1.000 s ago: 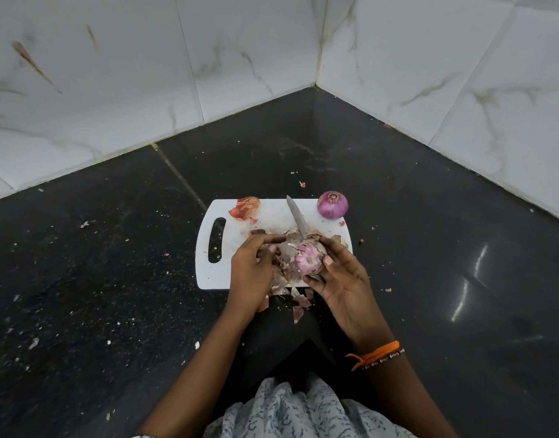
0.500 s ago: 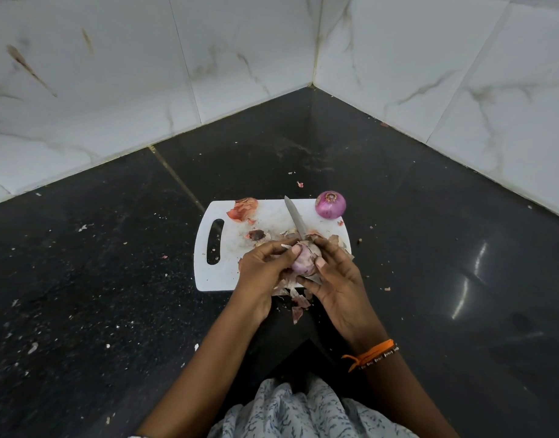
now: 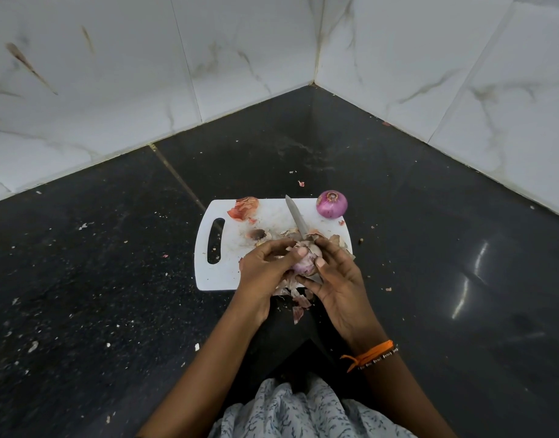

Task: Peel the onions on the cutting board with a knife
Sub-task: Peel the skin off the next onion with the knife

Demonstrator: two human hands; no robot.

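the left hand (image 3: pixel 265 267) is closing in on the onion (image 3: pixel 303 263) that a second ago it was only reaching toward, its thumb now pressing on the top of the bulb, fingers curling round it over the near edge of the white cutting board (image 3: pixel 227 273). the right hand (image 3: pixel 338 279) is gripping the knife (image 3: pixel 295 216), blade pointing away, thumb resting against the onion. pale flesh is showing, so the peeling is looking well along. loose skins (image 3: pixel 295 300) are gathering beneath the hands. a second, purple onion (image 3: pixel 332 204) is sitting at the board's far right corner on the black bench (image 3: pixel 430 248).
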